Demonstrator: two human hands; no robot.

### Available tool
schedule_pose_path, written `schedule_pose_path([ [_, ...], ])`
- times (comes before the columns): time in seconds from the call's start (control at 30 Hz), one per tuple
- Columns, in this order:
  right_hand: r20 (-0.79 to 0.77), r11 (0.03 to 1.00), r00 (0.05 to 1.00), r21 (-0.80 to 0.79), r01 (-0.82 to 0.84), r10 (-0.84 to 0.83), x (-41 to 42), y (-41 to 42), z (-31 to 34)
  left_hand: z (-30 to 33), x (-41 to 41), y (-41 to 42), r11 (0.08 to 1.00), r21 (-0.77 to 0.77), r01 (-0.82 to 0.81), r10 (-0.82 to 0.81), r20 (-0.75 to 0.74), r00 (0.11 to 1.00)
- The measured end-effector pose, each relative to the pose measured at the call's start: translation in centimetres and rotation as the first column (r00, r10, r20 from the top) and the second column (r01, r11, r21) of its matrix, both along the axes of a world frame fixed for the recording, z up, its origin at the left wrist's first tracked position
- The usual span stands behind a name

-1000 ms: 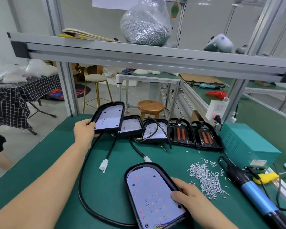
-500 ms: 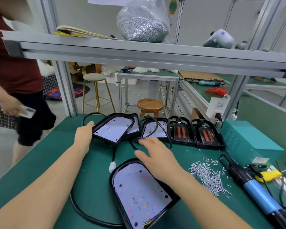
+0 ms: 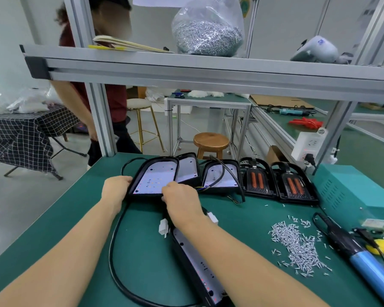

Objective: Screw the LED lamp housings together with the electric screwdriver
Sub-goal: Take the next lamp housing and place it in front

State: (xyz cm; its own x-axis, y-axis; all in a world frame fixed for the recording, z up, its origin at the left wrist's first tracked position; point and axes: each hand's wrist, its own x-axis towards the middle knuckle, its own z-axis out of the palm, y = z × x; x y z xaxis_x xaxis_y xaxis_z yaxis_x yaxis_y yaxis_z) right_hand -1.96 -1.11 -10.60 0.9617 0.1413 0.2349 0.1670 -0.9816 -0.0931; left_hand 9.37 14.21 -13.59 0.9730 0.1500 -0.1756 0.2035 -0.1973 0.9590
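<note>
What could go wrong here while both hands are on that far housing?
The near housing stands tilted on edge under the right forearm; a nudge could tip it flat or strain its cable. The far housing, held by the left hand and right hand, overlaps its neighbour, so pulling may drag that one. The loose screws lie near the right elbow's path and could scatter.

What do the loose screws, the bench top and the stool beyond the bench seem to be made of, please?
Screws: bright metal, probably plated steel, going by their silvery glint.
Bench top: a matte green mat, likely rubber or vinyl, since it is even in colour and shows no glare.
Stool: varnished wood, going by its warm brown seat with a soft sheen and turned legs.
</note>
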Motion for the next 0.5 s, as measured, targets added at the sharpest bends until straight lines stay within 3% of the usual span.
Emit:
schedule_pose_path([
  [0.1,0.015,0.999,1.000,0.032,-0.010,0.009,0.0,-0.6,-0.3,-0.5,-0.9,0.5,0.973,0.228,0.020,-0.051,0.130,0.990],
  [0.17,0.041,0.999,0.999,0.041,-0.016,0.014,0.0,-1.4,-0.4,-0.6,-1.1,0.8,0.925,0.375,0.065,-0.126,0.139,0.982],
  [0.27,0.115,0.996,0.993,0.084,-0.033,0.024,0.2,-2.3,0.1,-0.7,-1.4,0.8,0.760,0.635,0.141,-0.234,0.066,0.970],
  [0.33,0.158,0.991,0.987,0.132,-0.034,0.013,0.4,-2.9,0.7,-0.4,-1.9,0.6,0.669,0.739,0.081,-0.201,0.075,0.977],
  [0.4,0.159,0.993,0.987,0.119,-0.003,-0.016,0.7,-3.4,1.0,-0.2,-2.2,0.7,0.649,0.761,-0.009,-0.140,0.131,0.981],
  [0.5,0.162,0.995,0.984,0.079,0.056,-0.069,1.2,-4.0,0.7,0.1,-2.8,1.8,0.775,0.603,-0.188,0.025,0.268,0.963],
])
